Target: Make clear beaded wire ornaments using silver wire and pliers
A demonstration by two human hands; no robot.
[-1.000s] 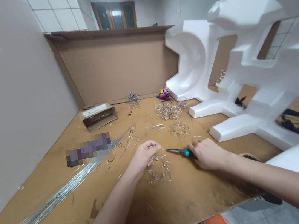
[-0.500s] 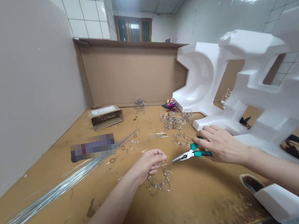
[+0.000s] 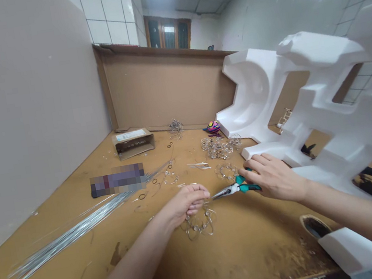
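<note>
Lower middle of my screen: tangled silver wire loops [image 3: 200, 225] under left hand [image 3: 186, 204], fingers pressed together; right hand [image 3: 274, 178] closed on teal-handled needle-nose pliers [image 3: 233, 189].

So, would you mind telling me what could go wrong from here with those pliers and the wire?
The pointed tips of the needle-nose pliers in the right hand aim towards the left hand and sit close to it, so a slip could perhaps jab it. The loose ends of the looped wire piece beneath that hand might also scratch it.
</note>
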